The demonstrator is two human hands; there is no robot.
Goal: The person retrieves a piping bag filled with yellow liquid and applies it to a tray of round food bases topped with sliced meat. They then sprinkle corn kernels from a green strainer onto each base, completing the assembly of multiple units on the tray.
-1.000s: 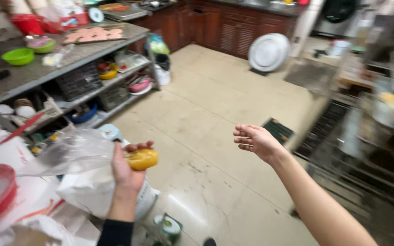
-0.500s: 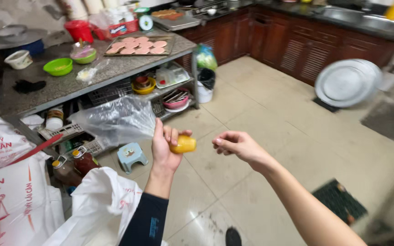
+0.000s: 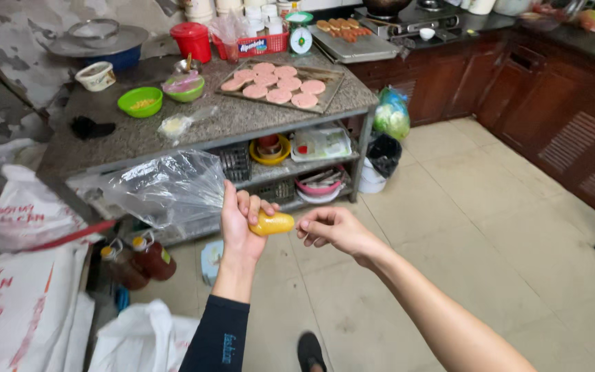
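From my head camera: my left hand (image 3: pixel 239 224) is clamped on a small yellow piece (image 3: pixel 272 222) and a clear plastic bag (image 3: pixel 166 187); my right hand (image 3: pixel 332 227) – fingers pinched, empty – sits just beside it; bagging looks underway – next needs the bag's mouth opened.

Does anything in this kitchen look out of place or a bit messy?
Somewhat. White sacks and two sauce bottles sit on the floor beside the counter, and a small clear bag lies loose on its top. Nothing looks spilled or broken.
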